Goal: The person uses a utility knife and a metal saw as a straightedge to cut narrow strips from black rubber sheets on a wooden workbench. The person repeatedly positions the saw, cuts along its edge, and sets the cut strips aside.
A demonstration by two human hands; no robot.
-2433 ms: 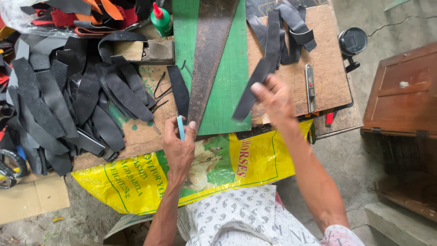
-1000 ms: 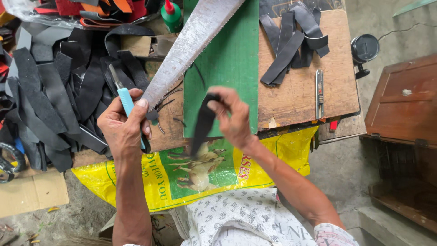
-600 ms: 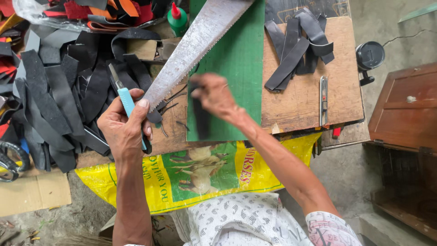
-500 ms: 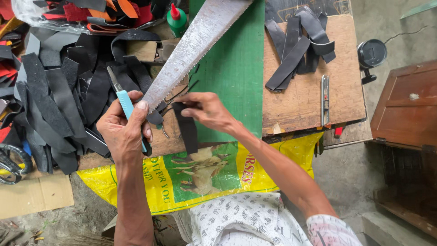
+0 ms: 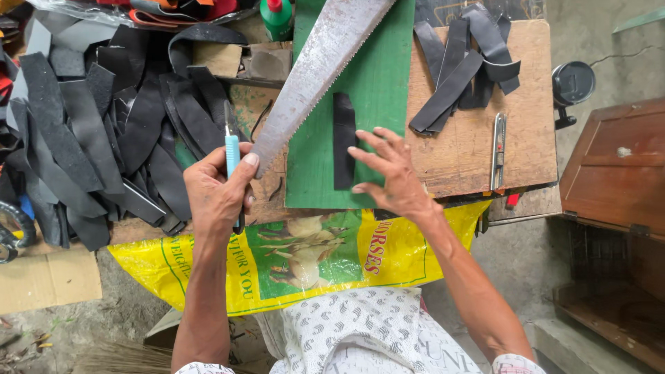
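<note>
Our left hand [image 5: 216, 194] has its grip pressed together around a blue-handled knife [image 5: 232, 156], blade pointing away from us, with the thumb against the lower end of a saw blade [image 5: 315, 73] that slants up and away to the right of that grip. Our right hand [image 5: 391, 173] has its grip spread, fingertips resting at the right edge of a short black strip [image 5: 343, 142] lying upright on the green cutting mat [image 5: 377, 90] on the counter [image 5: 478, 149]. A pile of black strips [image 5: 104, 131] lies left of the left grip, and a metal utility knife [image 5: 497, 149] lies right of the right grip.
</note>
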